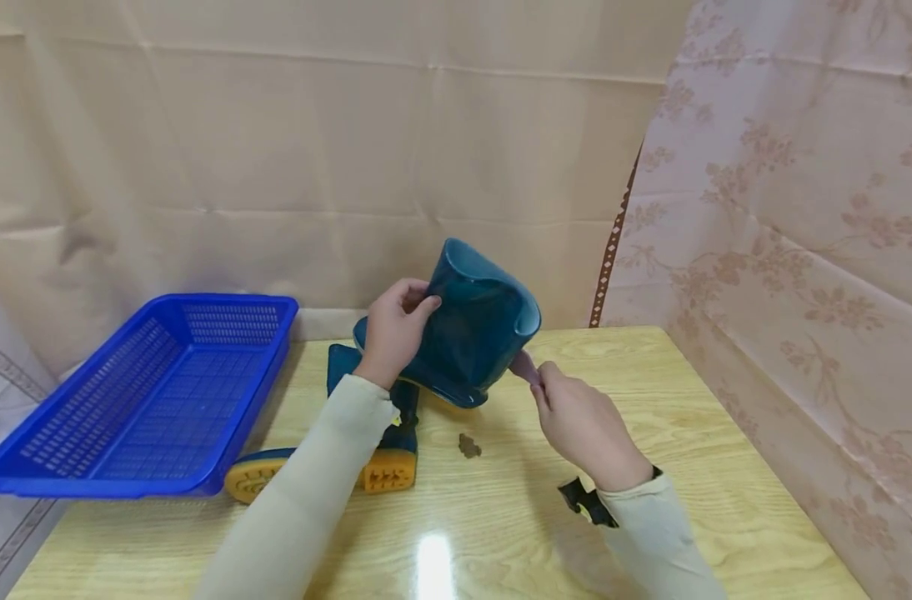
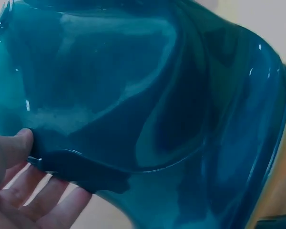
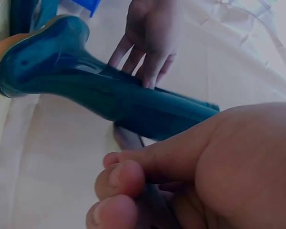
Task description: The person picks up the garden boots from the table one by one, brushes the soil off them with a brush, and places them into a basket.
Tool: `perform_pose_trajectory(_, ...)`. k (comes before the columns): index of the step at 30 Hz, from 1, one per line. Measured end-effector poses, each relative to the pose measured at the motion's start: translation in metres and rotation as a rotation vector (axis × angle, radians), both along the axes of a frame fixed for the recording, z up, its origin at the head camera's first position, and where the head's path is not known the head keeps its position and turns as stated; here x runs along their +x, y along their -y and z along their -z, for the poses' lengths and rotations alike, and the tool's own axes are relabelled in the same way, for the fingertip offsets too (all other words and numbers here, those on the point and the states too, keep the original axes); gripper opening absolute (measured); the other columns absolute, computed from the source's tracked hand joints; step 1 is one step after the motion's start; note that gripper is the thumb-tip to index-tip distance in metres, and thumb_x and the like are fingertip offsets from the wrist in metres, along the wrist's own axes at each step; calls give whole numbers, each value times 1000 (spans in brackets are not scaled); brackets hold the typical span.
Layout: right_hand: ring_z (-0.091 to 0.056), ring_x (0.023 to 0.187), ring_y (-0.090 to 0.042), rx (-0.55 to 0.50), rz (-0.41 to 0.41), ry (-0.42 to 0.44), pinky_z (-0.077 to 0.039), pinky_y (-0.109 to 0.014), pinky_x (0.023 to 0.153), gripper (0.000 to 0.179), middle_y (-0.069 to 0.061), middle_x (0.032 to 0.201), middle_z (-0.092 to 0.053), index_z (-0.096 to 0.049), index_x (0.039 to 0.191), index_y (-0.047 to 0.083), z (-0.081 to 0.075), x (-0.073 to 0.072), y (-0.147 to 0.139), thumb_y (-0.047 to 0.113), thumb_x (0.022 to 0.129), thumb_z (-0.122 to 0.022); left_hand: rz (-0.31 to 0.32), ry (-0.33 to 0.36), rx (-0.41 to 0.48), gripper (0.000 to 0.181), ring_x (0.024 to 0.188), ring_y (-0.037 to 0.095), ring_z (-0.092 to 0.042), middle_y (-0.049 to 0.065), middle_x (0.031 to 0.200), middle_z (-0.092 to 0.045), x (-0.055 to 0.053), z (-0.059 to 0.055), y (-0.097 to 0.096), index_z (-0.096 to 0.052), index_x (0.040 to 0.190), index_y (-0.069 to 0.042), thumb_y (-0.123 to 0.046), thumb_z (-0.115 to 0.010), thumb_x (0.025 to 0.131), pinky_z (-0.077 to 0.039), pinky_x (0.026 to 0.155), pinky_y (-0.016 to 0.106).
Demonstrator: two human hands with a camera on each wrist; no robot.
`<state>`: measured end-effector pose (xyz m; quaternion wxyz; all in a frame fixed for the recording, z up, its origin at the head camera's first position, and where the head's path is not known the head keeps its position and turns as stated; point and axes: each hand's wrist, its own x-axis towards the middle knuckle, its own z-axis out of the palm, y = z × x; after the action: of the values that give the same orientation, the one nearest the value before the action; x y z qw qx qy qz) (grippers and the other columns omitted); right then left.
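Note:
My left hand (image 1: 398,327) pinches the upper edge of a teal rubber boot (image 1: 474,329), thumb on one face and fingers behind, as the left wrist view shows. The boot is held raised and tilted, with its wide opening facing me. The right hand (image 1: 587,425) grips a slim, flat, purplish-grey tool (image 3: 128,140), its far end against or behind the boot's shaft; its kind cannot be told. The right wrist view shows the held boot's foot (image 3: 43,57) and orange sole. A second teal boot (image 1: 343,360) lies on the table behind my left forearm, its yellow-orange sole (image 1: 390,473) facing me.
To the left stands a blue plastic basket (image 1: 189,400) with slotted sides. A small brown clump (image 1: 468,446) lies on the wooden table (image 1: 696,475) below the held boot. Beige cloth (image 1: 276,150) hangs behind, and a flowered cloth (image 1: 816,250) borders the right side.

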<state>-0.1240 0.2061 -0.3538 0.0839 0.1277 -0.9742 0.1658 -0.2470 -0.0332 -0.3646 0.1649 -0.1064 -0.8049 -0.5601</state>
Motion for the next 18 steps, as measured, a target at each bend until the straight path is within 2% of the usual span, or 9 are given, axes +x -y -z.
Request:
perform_pose_trajectory(5, -46, 53, -16, 23, -6, 25, -37, -30, 48, 16, -1, 66, -50, -57, 98, 2, 6, -5, 1, 13, 108, -52, -14, 40, 14, 20, 100, 19, -65, 1, 109, -72, -10, 19, -8, -70, 117, -14, -26, -69, 101, -57, 93, 41)
perform_pose_trajectory(10, -46, 53, -16, 18, -2, 22, -37, -31, 48, 14, -2, 67, -51, -57, 99, 2, 10, -8, 2, 12, 107, -53, 8, 64, 9, 32, 115, 26, -64, 8, 124, -68, -13, 27, -7, -62, 131, -12, -27, -66, 103, -54, 102, 45)
perform_pose_trajectory(13, -46, 53, -16, 9, -4, 32, -37, -31, 48, 13, -2, 69, -53, -57, 102, 1, 11, -10, 4, 13, 107, -54, -28, 110, -31, 45, 126, 29, -57, 11, 137, -59, -7, 31, -3, -52, 138, -14, -30, -69, 100, -50, 106, 47)
perform_pose_trajectory(16, -46, 53, -15, -6, -12, 50, -36, -30, 49, 14, -2, 69, -52, -58, 103, 2, 14, -13, 7, 14, 108, -53, -72, 134, -40, 44, 116, 28, -59, 11, 127, -59, 7, 37, 1, -51, 130, -12, -32, -73, 97, -54, 99, 44)
perform_pose_trajectory(18, -45, 53, -15, -18, -16, 59, -36, -30, 49, 13, -2, 69, -51, -58, 104, 2, 15, -13, 7, 14, 108, -53, -27, 109, -43, 36, 107, 25, -59, 9, 118, -60, 21, 40, 1, -53, 122, -11, -29, -73, 98, -55, 92, 43)
